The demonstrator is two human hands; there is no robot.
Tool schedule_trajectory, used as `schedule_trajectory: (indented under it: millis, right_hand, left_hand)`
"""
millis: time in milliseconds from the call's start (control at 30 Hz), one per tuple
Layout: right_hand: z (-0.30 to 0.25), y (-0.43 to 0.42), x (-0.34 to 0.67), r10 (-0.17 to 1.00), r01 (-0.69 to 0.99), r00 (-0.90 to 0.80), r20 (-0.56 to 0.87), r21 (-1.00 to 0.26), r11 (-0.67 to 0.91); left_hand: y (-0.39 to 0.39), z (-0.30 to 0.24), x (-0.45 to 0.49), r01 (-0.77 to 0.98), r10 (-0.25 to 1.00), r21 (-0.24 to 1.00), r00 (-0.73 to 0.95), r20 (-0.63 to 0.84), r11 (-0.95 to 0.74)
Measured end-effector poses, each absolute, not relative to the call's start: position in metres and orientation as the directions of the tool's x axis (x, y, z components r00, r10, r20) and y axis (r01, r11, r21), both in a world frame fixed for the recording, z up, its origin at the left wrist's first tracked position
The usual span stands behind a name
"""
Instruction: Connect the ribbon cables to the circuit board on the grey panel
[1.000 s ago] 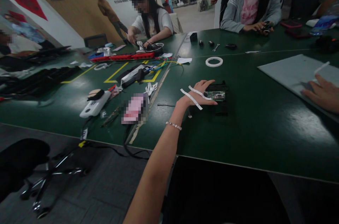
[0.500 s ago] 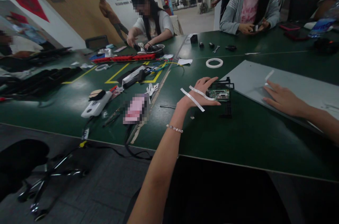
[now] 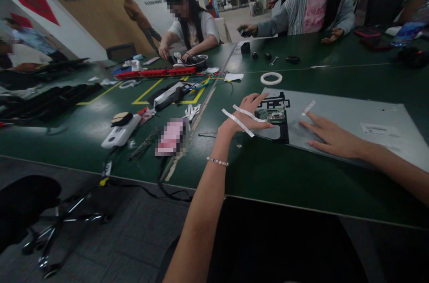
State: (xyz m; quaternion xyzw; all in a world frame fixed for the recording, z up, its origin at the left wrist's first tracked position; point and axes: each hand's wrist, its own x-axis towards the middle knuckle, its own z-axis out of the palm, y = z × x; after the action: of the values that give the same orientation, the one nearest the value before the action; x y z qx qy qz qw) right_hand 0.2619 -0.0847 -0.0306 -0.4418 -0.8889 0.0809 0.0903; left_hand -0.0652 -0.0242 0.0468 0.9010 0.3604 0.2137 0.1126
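My left hand (image 3: 247, 115) has its thumb and fingers stretched round the left side of a green circuit board (image 3: 275, 115) in a black plastic frame (image 3: 284, 133). Two white tape strips (image 3: 238, 122) cross the back of this hand. Board and frame are over the left end of a flat grey panel (image 3: 351, 111); I cannot tell whether they rest on it. My right hand (image 3: 335, 138) lies spread on the panel, fingers apart. A short piece of white tape (image 3: 309, 108) is at its index fingertip.
A white tape roll (image 3: 271, 78) lies beyond the panel. A wrench (image 3: 274, 60) and small black parts are farther back. Left are a pixelated pink phone-like object (image 3: 170, 136), a white device (image 3: 120, 131) and cables. Two people sit across the table (image 3: 261, 176).
The grey panel has slid left with my right hand, so its end now lies beneath the board and frame. My left hand shifted slightly left. One person across stretched an arm out sideways.
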Motion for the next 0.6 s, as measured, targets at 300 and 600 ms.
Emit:
schedule_trajectory:
  millis: [300, 600]
  right_hand:
    - [-0.018, -0.102, 0.23, 0.789, 0.649, -0.571, 0.228, -0.462, 0.604]
    - [-0.018, -0.079, 0.289, 0.933, 0.663, -0.091, 0.349, -0.678, 0.318]
  left_hand:
    - [-0.025, 0.038, -0.064, 0.605, 0.689, 0.332, 0.659, 0.302, -0.724]
    - [-0.021, 0.027, -0.059, 0.59, 0.669, 0.319, 0.683, 0.294, -0.742]
